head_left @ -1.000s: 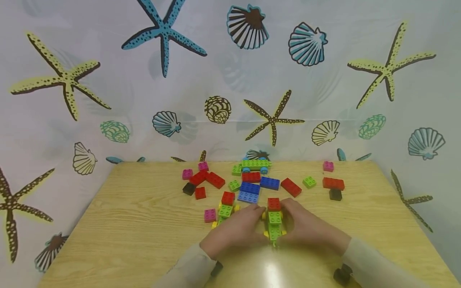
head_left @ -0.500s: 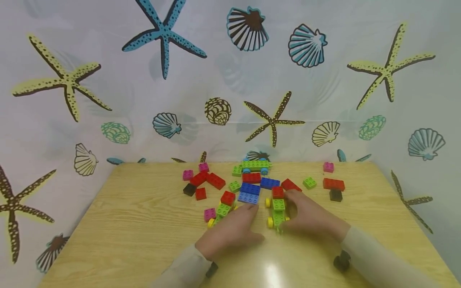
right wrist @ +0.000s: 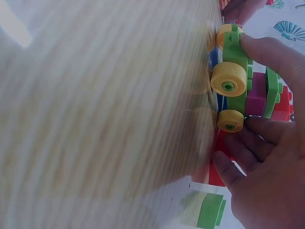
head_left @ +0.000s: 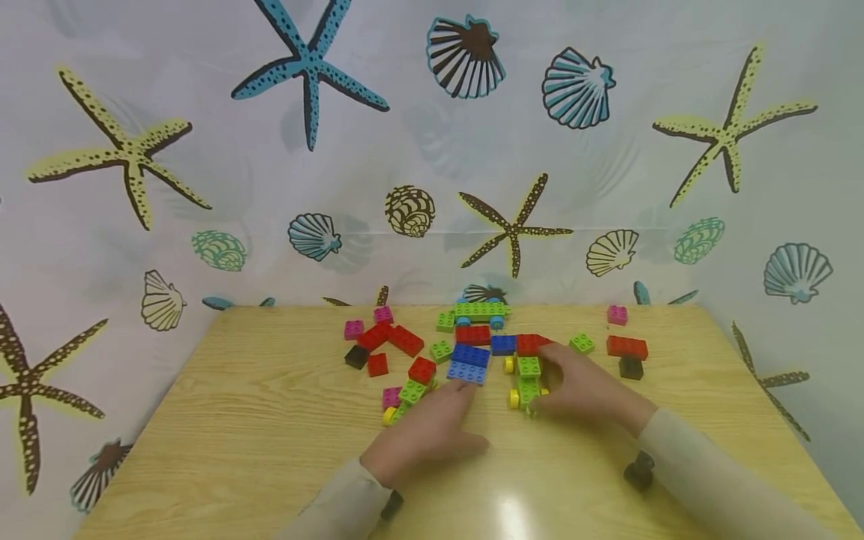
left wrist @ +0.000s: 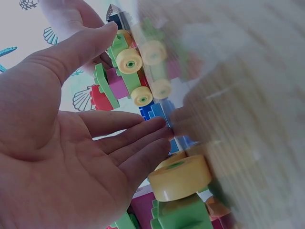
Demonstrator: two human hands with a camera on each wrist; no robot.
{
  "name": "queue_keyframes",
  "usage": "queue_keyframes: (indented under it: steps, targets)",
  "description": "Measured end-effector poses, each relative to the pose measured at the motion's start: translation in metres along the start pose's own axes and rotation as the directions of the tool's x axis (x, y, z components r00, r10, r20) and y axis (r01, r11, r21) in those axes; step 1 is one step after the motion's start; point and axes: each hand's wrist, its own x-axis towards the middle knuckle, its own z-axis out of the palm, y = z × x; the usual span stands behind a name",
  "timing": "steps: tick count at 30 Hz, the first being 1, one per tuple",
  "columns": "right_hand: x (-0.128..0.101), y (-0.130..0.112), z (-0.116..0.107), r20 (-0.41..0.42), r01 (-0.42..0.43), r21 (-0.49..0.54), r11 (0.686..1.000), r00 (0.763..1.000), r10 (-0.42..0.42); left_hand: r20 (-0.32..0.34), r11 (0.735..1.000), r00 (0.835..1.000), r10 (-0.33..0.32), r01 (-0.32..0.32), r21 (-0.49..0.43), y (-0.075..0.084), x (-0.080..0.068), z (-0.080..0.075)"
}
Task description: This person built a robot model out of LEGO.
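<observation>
My right hand grips a toy car with a green base, yellow wheels and stacked bricks topped by a red one. In the right wrist view the thumb lies at the car's hitch end and the fingers reach along the other end. My left hand is open, its fingers stretched out and its palm facing the held car. Behind that hand stands a second, similar toy car, partly hidden by it. In the left wrist view its yellow wheel shows beside the little finger; I cannot tell whether they touch.
Beyond the hands lie blue bricks, red bricks and a pink brick. A green base with blue wheels stands at the wooden table's back edge. A red brick and a black brick lie at right.
My right hand has slid its car forward and slightly right, close to the bricks behind. My left hand has drawn away to the left, and the second car has shifted left and turned a little.
</observation>
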Motion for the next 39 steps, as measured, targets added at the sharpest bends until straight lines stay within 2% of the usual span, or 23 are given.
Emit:
queue_keyframes:
  steps: [10,15,19,24,28,32,39]
  targets:
    - [0.002,0.001,-0.004,-0.008,0.004,-0.003,1.0,1.0,-0.004,-0.004,1.0,1.0,0.0,0.0,0.005,-0.005,0.001,0.0]
    - [-0.002,-0.003,-0.01,-0.088,0.012,0.035,0.999,0.996,-0.009,-0.008,1.0,1.0,0.004,-0.004,-0.007,-0.006,-0.001,0.002]
    - [-0.01,-0.026,-0.013,-0.182,0.058,0.122,0.991,0.983,-0.035,-0.026,0.999,0.999,0.022,-0.023,-0.038,-0.007,-0.007,0.003]
    - [-0.015,-0.057,0.002,-0.222,0.166,0.22,0.961,0.968,-0.116,-0.093,0.988,0.994,0.053,-0.065,-0.14,-0.007,-0.014,0.004]
    - [-0.01,-0.074,0.021,-0.222,0.201,0.263,0.944,0.964,-0.143,-0.153,0.979,0.987,0.05,-0.079,-0.19,-0.006,-0.018,0.0]
    - [0.001,-0.083,0.041,-0.192,0.176,0.309,0.934,0.974,-0.12,-0.176,0.976,0.984,0.0,-0.038,-0.217,-0.006,-0.019,-0.002]
    - [0.016,-0.093,0.059,-0.144,0.09,0.273,0.958,0.988,-0.052,-0.128,0.982,0.991,-0.034,0.009,-0.19,-0.012,-0.02,-0.002]
